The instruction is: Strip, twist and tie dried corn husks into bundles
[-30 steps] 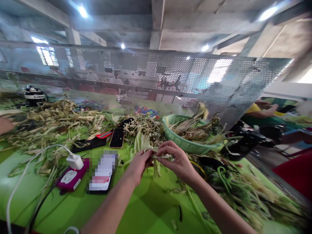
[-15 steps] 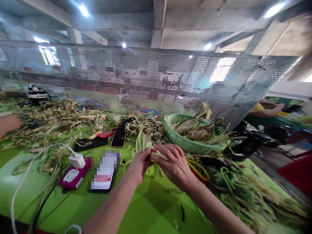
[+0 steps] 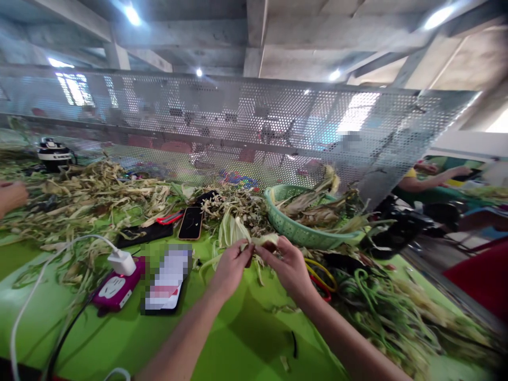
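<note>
Over the green table (image 3: 238,338), my left hand (image 3: 231,264) is closed, pinching pale corn husk strips (image 3: 234,230) that fan out beyond its fingers. My right hand (image 3: 289,263) meets it fingertip to fingertip, bent round a curled piece of the same husk. A small dark reddish-brown part shows between the two hands; what it is I cannot make out. Loose strips hang just below the fingers. To the left of my left hand lie a lit phone (image 3: 169,280) and a dark-screened phone (image 3: 191,223).
A green plastic basket (image 3: 293,231) of dry husks stands behind my right hand. Husk piles (image 3: 107,190) spread left, and green strips (image 3: 381,307) lie right. A purple power strip (image 3: 115,291) carries a white charger (image 3: 121,262). Another person's hand (image 3: 11,197) is at the far left.
My right hand's fingers have turned from lying flat over the husk to curling round it, lifting a strip. The view has shifted slightly; the other person's hand at left has moved a little further left.
</note>
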A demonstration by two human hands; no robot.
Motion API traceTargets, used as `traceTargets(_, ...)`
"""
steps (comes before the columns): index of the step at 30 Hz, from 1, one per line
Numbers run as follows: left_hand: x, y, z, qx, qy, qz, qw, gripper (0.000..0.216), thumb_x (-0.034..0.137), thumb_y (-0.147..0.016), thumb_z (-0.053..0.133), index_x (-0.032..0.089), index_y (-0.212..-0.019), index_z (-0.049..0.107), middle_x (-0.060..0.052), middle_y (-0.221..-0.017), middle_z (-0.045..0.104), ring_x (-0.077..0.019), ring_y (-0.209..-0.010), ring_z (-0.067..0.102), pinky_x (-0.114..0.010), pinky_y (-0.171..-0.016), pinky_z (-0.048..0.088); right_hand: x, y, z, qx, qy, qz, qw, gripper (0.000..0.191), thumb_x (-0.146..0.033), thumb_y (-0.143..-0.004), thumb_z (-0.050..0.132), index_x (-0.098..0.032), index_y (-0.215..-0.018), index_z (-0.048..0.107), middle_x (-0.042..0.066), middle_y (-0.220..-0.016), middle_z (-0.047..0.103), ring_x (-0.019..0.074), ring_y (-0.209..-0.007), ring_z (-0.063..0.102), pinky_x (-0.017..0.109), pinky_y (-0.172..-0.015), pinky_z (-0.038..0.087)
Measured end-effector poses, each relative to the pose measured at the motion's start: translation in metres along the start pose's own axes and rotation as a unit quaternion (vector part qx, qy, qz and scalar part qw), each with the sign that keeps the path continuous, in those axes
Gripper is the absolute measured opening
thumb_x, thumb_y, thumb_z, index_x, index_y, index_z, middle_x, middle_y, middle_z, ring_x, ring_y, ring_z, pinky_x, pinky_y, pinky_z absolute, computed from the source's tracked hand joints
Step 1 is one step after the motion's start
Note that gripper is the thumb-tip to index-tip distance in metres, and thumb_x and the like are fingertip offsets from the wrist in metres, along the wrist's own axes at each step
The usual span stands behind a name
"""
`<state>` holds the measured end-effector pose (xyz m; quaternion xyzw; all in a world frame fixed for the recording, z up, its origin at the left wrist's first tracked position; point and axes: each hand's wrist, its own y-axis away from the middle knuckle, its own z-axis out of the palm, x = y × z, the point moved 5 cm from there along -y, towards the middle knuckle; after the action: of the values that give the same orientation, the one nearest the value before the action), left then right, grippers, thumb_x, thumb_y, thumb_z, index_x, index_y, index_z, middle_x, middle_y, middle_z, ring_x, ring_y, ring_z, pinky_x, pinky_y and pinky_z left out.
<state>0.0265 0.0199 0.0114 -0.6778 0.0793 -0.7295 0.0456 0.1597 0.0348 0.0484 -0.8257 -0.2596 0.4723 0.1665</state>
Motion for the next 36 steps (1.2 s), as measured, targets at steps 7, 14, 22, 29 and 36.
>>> traceTargets(7,0.006,0.005,0.003,-0.025,-0.052,0.007,0.998,0.037,0.054,-0.084,0.049,0.019,-0.088,0.062,0.000,-0.070,0.051,-0.0146,-0.067,0.044,-0.024,-0.062,0.034,0.010,-0.002,0.002,0.020,-0.156,0.118,0.980,0.027,-0.043,-0.074,0.067,-0.019,-0.072,0.055,-0.001,-0.066,0.053,0.0141,-0.062,0.047,0.025,-0.057,0.039)
traceTargets(14,0.001,0.006,-0.001,0.000,-0.045,-0.043,0.998,0.041,0.053,-0.075,0.062,0.019,-0.097,0.062,0.005,-0.060,0.043,-0.0115,-0.056,0.036,-0.023,-0.054,0.028,0.008,0.000,0.009,-0.003,-0.248,0.160,0.955,0.031,-0.045,-0.071,0.072,-0.017,-0.074,0.060,0.000,-0.068,0.056,0.0135,-0.064,0.050,0.025,-0.060,0.041)
traceTargets(22,0.002,0.002,-0.008,0.069,0.097,-0.058,0.991,0.029,0.046,-0.075,0.063,0.018,-0.073,0.058,0.003,-0.064,0.054,-0.0104,-0.058,0.047,-0.021,-0.056,0.035,0.007,0.006,0.018,-0.047,-0.262,0.197,0.944,0.031,-0.045,-0.075,0.069,-0.015,-0.068,0.063,0.000,-0.061,0.056,0.0117,-0.058,0.047,0.024,-0.055,0.035)
traceTargets(29,-0.005,0.000,-0.004,0.058,0.150,-0.062,0.985,0.026,0.041,-0.073,0.065,0.016,-0.073,0.058,0.003,-0.062,0.053,-0.0081,-0.054,0.045,-0.020,-0.050,0.032,0.022,0.017,0.037,-0.064,-0.391,0.308,0.865,0.031,-0.047,-0.075,0.068,-0.016,-0.078,0.068,0.003,-0.068,0.063,0.0122,-0.056,0.051,0.022,-0.050,0.036)
traceTargets(36,-0.011,0.000,-0.007,0.089,0.121,-0.106,0.983,0.022,0.036,-0.072,0.063,0.017,-0.067,0.054,0.006,-0.055,0.044,-0.0064,-0.048,0.034,-0.021,-0.047,0.024,0.029,0.013,0.027,0.054,-0.406,0.259,0.875,0.019,-0.034,-0.071,0.075,-0.018,-0.075,0.064,-0.002,-0.069,0.059,0.0096,-0.055,0.045,0.022,-0.054,0.037)
